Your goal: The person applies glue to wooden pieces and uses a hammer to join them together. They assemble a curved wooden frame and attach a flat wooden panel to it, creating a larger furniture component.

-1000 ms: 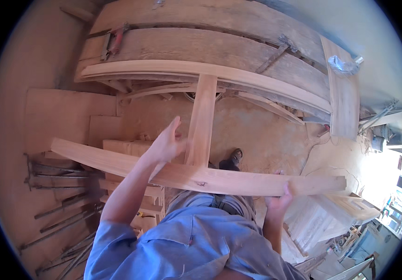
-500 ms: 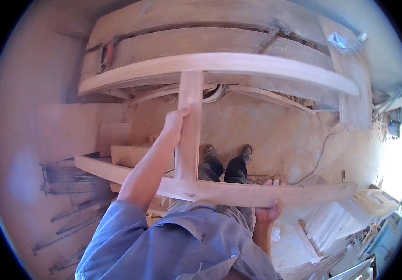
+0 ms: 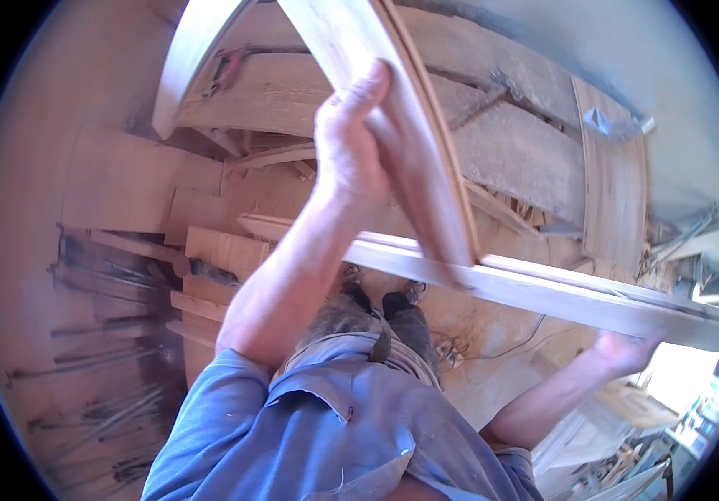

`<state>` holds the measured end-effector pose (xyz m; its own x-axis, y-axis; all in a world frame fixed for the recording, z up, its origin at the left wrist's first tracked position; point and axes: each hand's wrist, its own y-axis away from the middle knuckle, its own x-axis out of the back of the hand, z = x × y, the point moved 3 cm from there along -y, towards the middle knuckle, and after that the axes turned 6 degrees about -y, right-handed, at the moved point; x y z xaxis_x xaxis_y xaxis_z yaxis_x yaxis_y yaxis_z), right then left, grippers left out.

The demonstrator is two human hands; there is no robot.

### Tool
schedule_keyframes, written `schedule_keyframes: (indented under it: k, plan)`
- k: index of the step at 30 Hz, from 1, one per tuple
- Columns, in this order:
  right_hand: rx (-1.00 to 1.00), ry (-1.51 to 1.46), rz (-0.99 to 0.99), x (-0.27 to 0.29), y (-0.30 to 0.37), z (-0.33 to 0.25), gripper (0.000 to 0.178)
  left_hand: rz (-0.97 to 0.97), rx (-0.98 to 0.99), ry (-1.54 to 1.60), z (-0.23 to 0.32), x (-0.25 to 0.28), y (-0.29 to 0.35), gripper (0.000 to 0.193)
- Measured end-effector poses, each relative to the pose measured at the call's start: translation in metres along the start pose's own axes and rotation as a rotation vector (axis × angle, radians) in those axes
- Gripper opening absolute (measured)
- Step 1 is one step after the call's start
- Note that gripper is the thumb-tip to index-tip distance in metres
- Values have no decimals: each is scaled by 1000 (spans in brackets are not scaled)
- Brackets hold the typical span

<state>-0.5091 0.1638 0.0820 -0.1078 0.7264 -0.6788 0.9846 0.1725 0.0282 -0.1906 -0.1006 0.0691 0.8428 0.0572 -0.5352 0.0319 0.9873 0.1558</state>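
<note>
Wooden frame [image 3: 564,305] was up off the floor, tilted, before the blue-shirted torso [image 3: 317,426]. Left hand [image 3: 349,146] was wrapped on its crosspiece [image 3: 418,167], thumb uppermost. Right hand [image 3: 622,352] was against the near rail's underside, toward the right end; fingers hidden, could not tell how closed. Behind: plank workbench [image 3: 522,154], red tool [image 3: 227,68] near the surface's left edge, clear plastic [image 3: 612,123] on a board [image 3: 614,196] across its right end.

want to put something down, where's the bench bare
On the bench, bare patches show below the dark bar, between held frame and right-end board, and between red tool and left hand. The picture's left is crowded with metal bars.
</note>
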Motion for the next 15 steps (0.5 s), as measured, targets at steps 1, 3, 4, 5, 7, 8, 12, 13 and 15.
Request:
schedule_keyframes:
  k: [1, 3, 4, 5, 7, 8, 12, 13, 15]
  plan:
    - [65, 13, 25, -20, -5, -12, 53, 4, -43, 46, 1, -6, 8, 70]
    - [200, 39, 83, -47, -15, -29, 54, 7, -58, 65, 0, -9, 24, 79]
    - [198, -7, 24, -54, -19, -32, 54, -1, -55, 142, 0, -9, 28, 79]
    - [191, -56, -33, -57, -25, -36, 53, -9, -57, 214, 1, -8, 31, 80]
    - [117, -159, -266, -53, -48, -45, 52, 29, -125, 277, -9, 4, 35, 80]
    - [53, -212, -443, -42, -69, -48, 52, 43, -159, 309, -13, 11, 33, 81]
    - [4, -216, -705, -23, -84, -56, 58, 276, -67, 316, -72, 68, 32, 51]
    - [53, -180, -677, -30, -85, -53, 59, 302, 4, 302, -103, 86, 19, 43]
    - [105, -151, -552, -62, -59, -40, 61, 355, 113, 274, -126, 105, 5, 31]
